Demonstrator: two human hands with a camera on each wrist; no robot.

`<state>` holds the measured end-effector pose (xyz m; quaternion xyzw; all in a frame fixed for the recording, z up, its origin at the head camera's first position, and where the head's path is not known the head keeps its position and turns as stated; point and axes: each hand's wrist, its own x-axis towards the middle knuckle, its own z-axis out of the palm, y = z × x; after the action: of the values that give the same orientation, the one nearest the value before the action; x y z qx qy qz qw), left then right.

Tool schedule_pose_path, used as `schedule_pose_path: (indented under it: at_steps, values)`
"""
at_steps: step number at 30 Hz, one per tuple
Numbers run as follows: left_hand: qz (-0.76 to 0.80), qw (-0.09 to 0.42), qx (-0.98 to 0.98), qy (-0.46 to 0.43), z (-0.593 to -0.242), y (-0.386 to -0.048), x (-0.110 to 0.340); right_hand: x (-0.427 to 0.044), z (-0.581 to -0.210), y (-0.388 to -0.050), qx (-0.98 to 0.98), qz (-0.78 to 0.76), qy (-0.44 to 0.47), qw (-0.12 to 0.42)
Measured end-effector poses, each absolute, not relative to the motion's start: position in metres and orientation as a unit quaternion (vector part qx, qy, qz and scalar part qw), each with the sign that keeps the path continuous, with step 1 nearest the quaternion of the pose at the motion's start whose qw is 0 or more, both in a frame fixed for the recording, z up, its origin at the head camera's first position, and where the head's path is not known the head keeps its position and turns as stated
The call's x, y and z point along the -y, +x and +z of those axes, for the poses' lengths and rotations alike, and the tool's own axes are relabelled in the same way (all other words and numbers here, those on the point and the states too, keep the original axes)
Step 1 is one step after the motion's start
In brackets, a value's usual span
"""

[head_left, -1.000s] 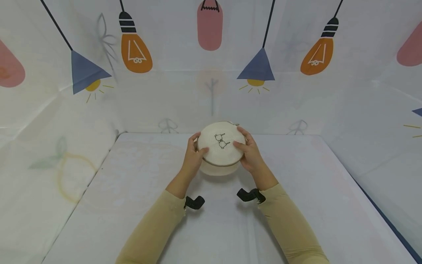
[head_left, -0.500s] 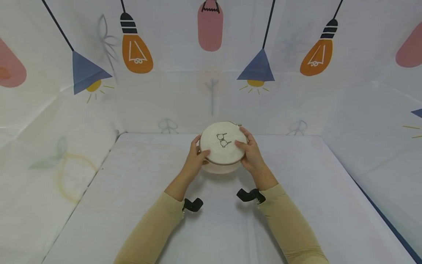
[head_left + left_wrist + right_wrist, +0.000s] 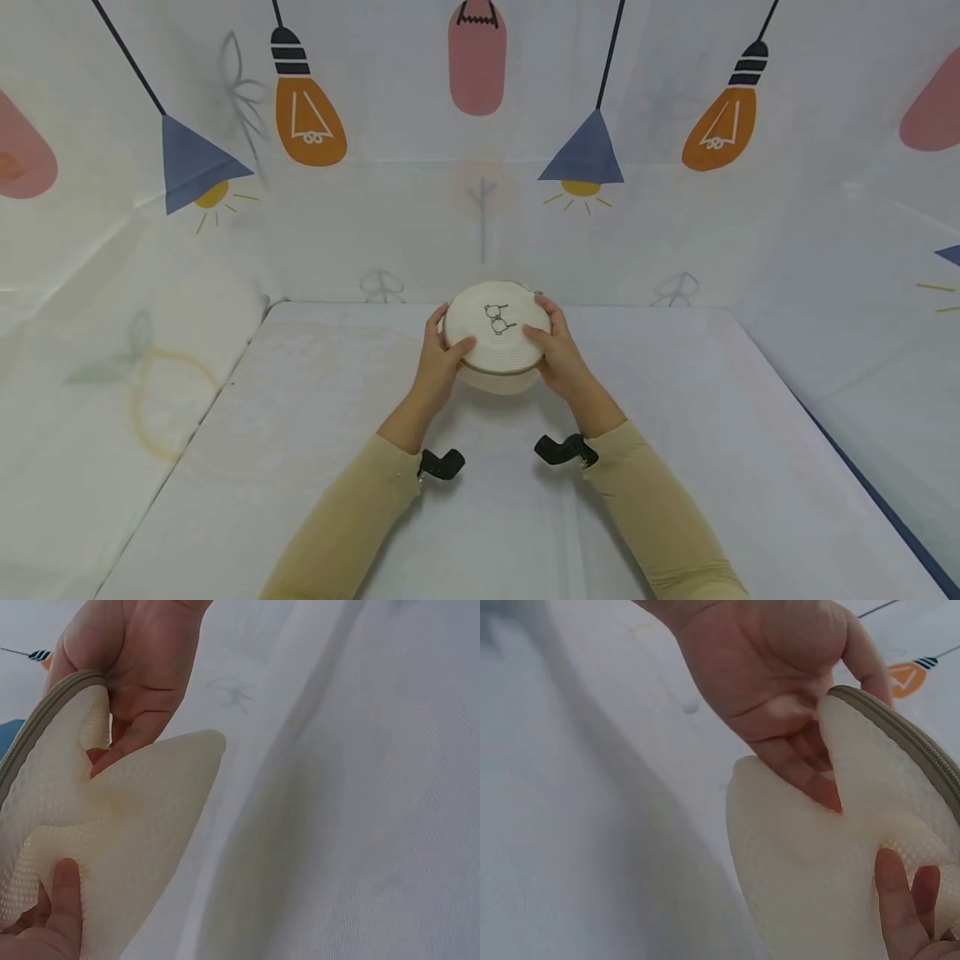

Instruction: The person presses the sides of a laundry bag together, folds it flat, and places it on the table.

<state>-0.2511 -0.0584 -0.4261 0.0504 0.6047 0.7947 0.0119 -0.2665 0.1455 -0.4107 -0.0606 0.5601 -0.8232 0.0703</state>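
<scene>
A round cream mesh pouch (image 3: 498,354) with a small dark line drawing on top is held up over the table by both hands. The left hand (image 3: 438,364) grips its left side, thumb on the upper face; the right hand (image 3: 562,362) grips its right side likewise. A greenish-beige zipper (image 3: 911,735) follows the rim in the right wrist view. From below, the pouch's mesh underside (image 3: 142,817) looks creased, with fingertips of both hands pressing into it. The inside of the pouch is hidden.
The white-covered table (image 3: 300,400) spreads around the forearms. Behind it stands a white cloth wall (image 3: 420,217) printed with lamps and bulbs. A black wrist mount (image 3: 442,464) sits on the left wrist and another black mount (image 3: 562,450) on the right.
The pouch has shifted slightly left and tilted a little flatter, and the right hand has moved left with it. Both hands keep their grip.
</scene>
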Motion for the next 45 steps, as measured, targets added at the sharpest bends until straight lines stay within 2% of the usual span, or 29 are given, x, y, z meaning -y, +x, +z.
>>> schedule_pose_path:
  at_steps: [9, 16, 22, 28, 45]
  values:
    - [0.779, -0.019, -0.625, 0.038, -0.4326, -0.2568, 0.0588, -0.1455, -0.4161, -0.2653, -0.600, -0.791, -0.091, 0.077]
    - [0.793, -0.007, -0.608, 0.038, -0.4303, -0.2571, 0.0632, -0.1493, -0.4168, -0.2678, -0.676, -0.729, -0.074, 0.078]
    - [0.820, 0.007, -0.571, 0.046, -0.4271, -0.2559, 0.0656, -0.1502, -0.4150, -0.2667, -0.774, -0.626, -0.084, 0.047]
    - [0.840, 0.010, -0.539, 0.054, -0.4269, -0.2565, 0.0654, -0.1496, -0.4146, -0.2675, -0.804, -0.589, -0.072, 0.032]
    - [0.794, 0.020, -0.605, 0.047, -0.4272, -0.2616, 0.0610, -0.1482, -0.4100, -0.2712, -0.612, -0.790, -0.039, 0.016]
